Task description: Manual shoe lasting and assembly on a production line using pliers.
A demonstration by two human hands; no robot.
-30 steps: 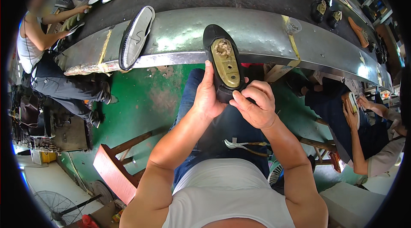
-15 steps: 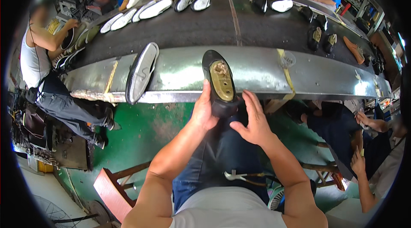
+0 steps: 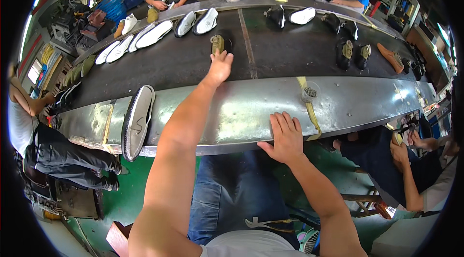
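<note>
My left arm stretches far forward over the dark bench surface. At its end my left hand (image 3: 220, 69) grips the near end of a black shoe (image 3: 227, 43), which has an olive-coloured shoe last (image 3: 217, 43) in it. The fingers and thumb partly hide the shoe. My right hand (image 3: 287, 136) lies flat on the metal front strip (image 3: 241, 112), fingers spread and holding nothing. Left of my left forearm, a grey-soled shoe (image 3: 137, 124) lies sole up across the front edge. Pincers (image 3: 268, 223) rest across my lap.
White-soled shoes (image 3: 153, 34) line the far left of the bench; black shoes (image 3: 344, 51) and a tan shoe (image 3: 390, 58) stand to the right. A clear round dish (image 3: 309, 93) sits beyond my right hand. Co-workers are at both sides and across the bench.
My left hand has carried the black shoe forward from in front of me to the dark surface. My right hand has come down onto the metal strip. The view has shifted.
</note>
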